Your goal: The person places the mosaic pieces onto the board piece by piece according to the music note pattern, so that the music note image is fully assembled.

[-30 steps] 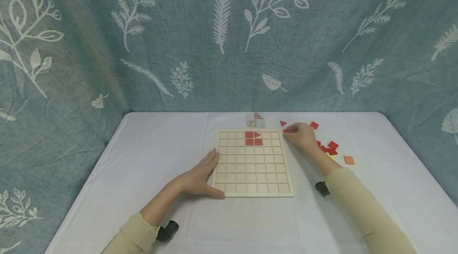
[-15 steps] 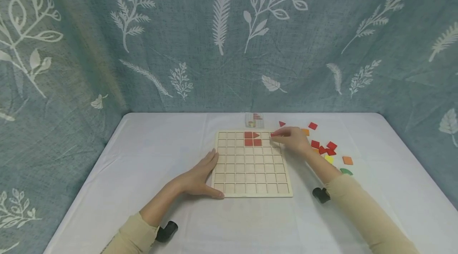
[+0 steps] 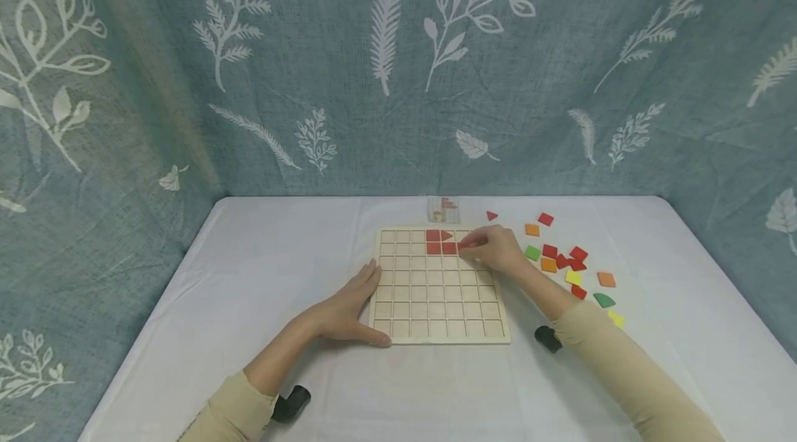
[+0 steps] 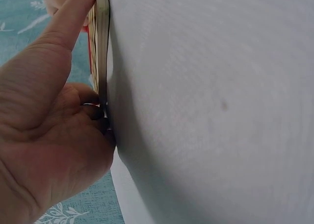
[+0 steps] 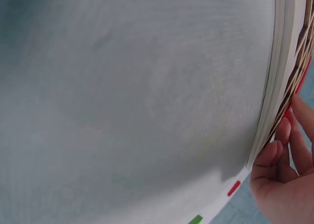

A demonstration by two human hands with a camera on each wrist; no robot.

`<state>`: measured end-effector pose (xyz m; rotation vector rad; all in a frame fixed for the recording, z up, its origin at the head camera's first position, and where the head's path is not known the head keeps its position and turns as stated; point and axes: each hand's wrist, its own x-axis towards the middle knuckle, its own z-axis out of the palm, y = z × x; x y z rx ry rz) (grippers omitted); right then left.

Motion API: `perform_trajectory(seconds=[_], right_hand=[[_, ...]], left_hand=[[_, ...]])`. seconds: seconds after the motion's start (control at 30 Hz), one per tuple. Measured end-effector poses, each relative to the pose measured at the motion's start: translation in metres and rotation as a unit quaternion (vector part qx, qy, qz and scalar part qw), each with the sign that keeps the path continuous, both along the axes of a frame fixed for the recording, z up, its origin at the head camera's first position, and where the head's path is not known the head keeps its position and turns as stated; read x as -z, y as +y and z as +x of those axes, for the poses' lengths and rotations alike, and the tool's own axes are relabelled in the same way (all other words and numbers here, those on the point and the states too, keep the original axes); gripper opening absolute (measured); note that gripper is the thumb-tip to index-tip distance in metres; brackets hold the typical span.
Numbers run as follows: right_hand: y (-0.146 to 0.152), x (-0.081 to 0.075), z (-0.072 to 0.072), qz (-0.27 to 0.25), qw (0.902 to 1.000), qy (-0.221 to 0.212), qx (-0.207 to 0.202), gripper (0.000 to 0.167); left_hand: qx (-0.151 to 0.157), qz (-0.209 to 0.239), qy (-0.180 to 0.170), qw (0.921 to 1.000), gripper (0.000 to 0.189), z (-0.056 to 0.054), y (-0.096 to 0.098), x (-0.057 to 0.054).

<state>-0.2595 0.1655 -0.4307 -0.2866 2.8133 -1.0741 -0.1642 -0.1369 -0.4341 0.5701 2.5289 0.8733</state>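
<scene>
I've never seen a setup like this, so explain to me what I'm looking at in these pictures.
No machine here: someone is working bare-handed. The wide picture is taken from the head, looking forward and down; the two close ones come from the wrists, one each. On the table lies a grid board with red tiles in it. A card lies behind it, and loose coloured tiles to the right. The left hand rests against the board's left side; the right hand pinches a red piece at the board.

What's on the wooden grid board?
Three red squares and a red triangle, plus a red piece held by the right hand; anything under that hand is hidden.
</scene>
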Motion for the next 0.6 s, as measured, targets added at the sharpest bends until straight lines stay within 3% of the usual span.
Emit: perform_trajectory(seconds=[0.17,0.33,0.47,0.6], right_hand=[[0.006,-0.003,0.0,-0.012,0.9998,-0.008,0.014,0.024],[0.026,-0.01,-0.004,-0.045,0.9966,-0.007,0.068,0.029],[0.052,-0.014,-0.007,-0.097,0.9869,-0.026,0.126,0.036],[0.08,-0.013,-0.007,-0.158,0.974,-0.046,0.156,0.046]], left_hand=[[0.001,-0.001,0.003,1.0,0.127,0.0,0.0,0.001],[0.003,0.0,0.005,1.0,0.127,0.0,0.0,0.003],[0.002,-0.003,0.004,1.0,0.127,0.0,0.0,0.004],[-0.001,-0.008,0.006,1.0,0.127,0.0,0.0,0.004]])
